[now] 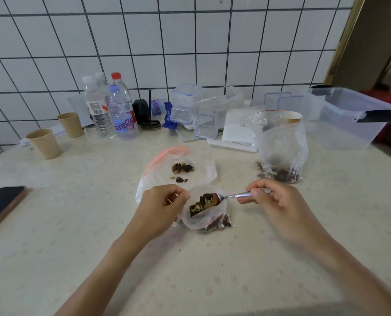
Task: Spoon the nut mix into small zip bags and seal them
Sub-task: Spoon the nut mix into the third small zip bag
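White square tiles with dark grout back a table point(76, 224) under a pale cloth faintly printed with small flowers. At its middle we see the left hand point(160, 207), fingers curled, pinching open the thin crinkled mouth of a small zip bag point(203, 221), which rests on the cloth with dark nuts already at its bottom. The right hand point(274, 201) grips the slim shiny handle of a metal spoon point(235, 196), its bowl heaped with nut mix point(204, 202) at the bag's mouth. Just behind lies a larger clear bag point(178, 169) with a red strip, flat, holding a scatter of nuts. Further right, another clear bag point(281, 151) stands upright. Tan paper cups point(45, 143), ribbed plastic bottles point(112, 110) and clear lidded boxes point(354, 119) line the wall.
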Tool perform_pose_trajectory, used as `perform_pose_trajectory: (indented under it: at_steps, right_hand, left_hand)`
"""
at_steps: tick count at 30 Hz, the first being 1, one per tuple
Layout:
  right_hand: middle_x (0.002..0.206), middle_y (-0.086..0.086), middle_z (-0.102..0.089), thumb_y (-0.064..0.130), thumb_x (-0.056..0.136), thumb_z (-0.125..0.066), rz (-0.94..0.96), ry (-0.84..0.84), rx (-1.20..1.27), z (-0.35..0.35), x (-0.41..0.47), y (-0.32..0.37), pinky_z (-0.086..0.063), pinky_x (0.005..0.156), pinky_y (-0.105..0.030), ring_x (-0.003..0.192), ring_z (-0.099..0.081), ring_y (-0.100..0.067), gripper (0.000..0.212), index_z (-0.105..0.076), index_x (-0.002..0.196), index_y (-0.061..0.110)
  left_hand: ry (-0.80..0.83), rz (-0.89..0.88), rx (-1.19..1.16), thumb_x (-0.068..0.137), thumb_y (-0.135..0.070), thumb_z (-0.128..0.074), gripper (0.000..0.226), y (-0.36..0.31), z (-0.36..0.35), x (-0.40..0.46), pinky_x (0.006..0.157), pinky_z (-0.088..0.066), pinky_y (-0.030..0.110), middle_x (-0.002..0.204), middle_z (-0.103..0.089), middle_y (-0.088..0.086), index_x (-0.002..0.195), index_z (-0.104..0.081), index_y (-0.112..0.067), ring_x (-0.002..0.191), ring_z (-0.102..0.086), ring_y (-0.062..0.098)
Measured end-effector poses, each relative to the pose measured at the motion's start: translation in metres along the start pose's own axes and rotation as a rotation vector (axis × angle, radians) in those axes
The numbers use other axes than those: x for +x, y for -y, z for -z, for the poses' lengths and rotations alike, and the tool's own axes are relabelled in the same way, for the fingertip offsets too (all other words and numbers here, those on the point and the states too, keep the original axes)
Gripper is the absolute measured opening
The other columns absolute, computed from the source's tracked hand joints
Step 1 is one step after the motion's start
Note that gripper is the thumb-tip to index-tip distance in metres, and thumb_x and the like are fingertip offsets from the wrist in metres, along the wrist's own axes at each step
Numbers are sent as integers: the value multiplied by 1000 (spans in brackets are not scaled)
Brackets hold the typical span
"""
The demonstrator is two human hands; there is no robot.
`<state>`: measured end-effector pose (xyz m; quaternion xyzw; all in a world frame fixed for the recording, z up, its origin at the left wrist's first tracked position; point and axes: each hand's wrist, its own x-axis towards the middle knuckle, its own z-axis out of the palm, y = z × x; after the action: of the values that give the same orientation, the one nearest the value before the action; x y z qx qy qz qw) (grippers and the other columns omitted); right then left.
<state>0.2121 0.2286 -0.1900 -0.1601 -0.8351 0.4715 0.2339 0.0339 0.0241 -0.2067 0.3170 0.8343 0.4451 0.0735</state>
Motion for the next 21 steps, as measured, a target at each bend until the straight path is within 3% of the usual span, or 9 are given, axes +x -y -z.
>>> perform_pose_trajectory:
  at_steps: [2,4,6,10,13,16,19,21]
  right_hand:
    - [85,8,-76,30,107,-49,240,21,-261,4,-8,-2,-45,55,-32,51,-52,-10,16,-63,101,34]
    - [89,5,-74,15,103,-58,590,10,-636,8,-12,1,-52,80,-29,78,-63,-14,14,-69,107,23]
    - [95,-5,-75,-5,84,-77,845,11,-891,10,-14,3,-51,100,-35,92,-64,-20,24,-73,104,6]
    - [96,-15,-75,-13,76,-78,992,16,-1067,15,-18,8,-53,103,-45,103,-70,-26,32,-72,105,0]
    - [97,-6,-76,-2,90,-71,889,-23,-841,15,-17,12,-49,102,-37,95,-65,-20,16,-72,105,5]
    - [98,14,-73,26,105,-51,565,-19,-483,16,-16,17,-50,85,-32,91,-68,-17,18,-69,108,25]
    - [96,17,-77,29,107,-53,292,-25,-189,11,-5,12,-50,62,-42,73,-70,-36,18,-66,100,38]
    - [96,17,-79,21,106,-56,194,-40,-35,4,5,8,-54,64,-42,76,-68,-47,17,-67,99,31]
  left_hand:
    - [-2,-19,-53,100,-29,-65,21,0,1,-3,55,-50,17,66,-70,1,84,-76,-21,51,-65,9]
    - [-11,-36,-75,100,-31,-66,19,0,4,-7,56,-51,18,67,-69,3,86,-76,-23,51,-64,9]
    - [-20,-42,-88,100,-32,-66,19,1,7,-9,57,-50,19,67,-68,5,87,-76,-24,51,-63,9]
    - [-49,-37,-41,99,-33,-66,19,4,10,-11,57,-49,25,65,-67,3,84,-75,-26,50,-62,12]
    - [-61,-19,14,100,-33,-65,20,7,9,-9,56,-48,22,63,-68,-3,83,-74,-27,49,-59,7]
    - [-58,-3,53,98,-36,-64,19,10,8,-5,56,-48,18,64,-69,-8,82,-73,-31,49,-59,5]
    - [-68,-7,75,96,-44,-63,21,11,11,1,58,-51,21,67,-70,-10,81,-72,-33,51,-61,7]
    - [-88,-29,74,96,-47,-64,23,11,15,5,57,-52,22,67,-70,-9,80,-73,-33,52,-63,9]
